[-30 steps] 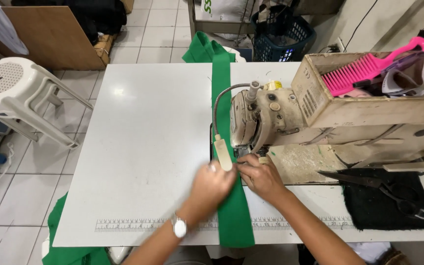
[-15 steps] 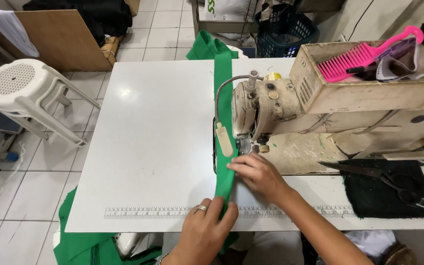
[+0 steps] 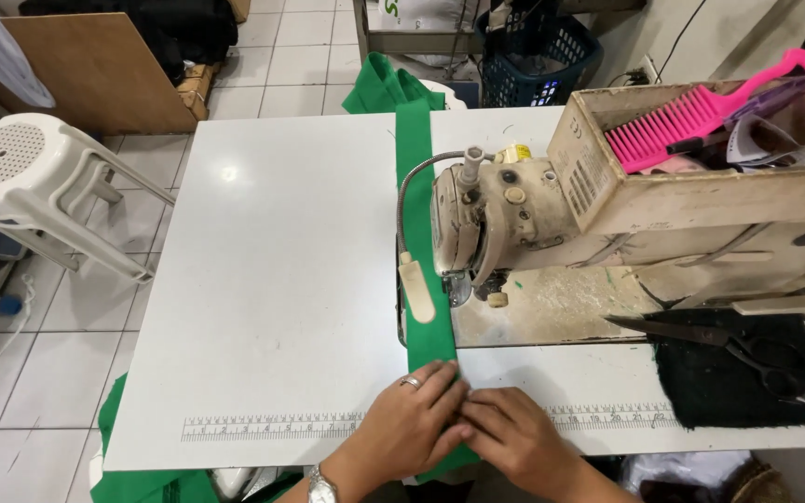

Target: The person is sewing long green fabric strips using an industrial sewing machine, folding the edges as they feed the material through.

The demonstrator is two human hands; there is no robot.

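White table (image 3: 272,279) — tiled floor (image 3: 291,56), stool (image 3: 25,177) left.

Not much worn here, honestly. Both hands are bare, no gloves, and the forearms are bare too, with no sleeves showing in the shot. The left hand (image 3: 409,427) has a thin silver-coloured ring on one finger, plus a wristwatch with a round pale face and a metal-looking case right at the bottom edge of the view. The right hand (image 3: 514,438) has no ring or band that I can see.
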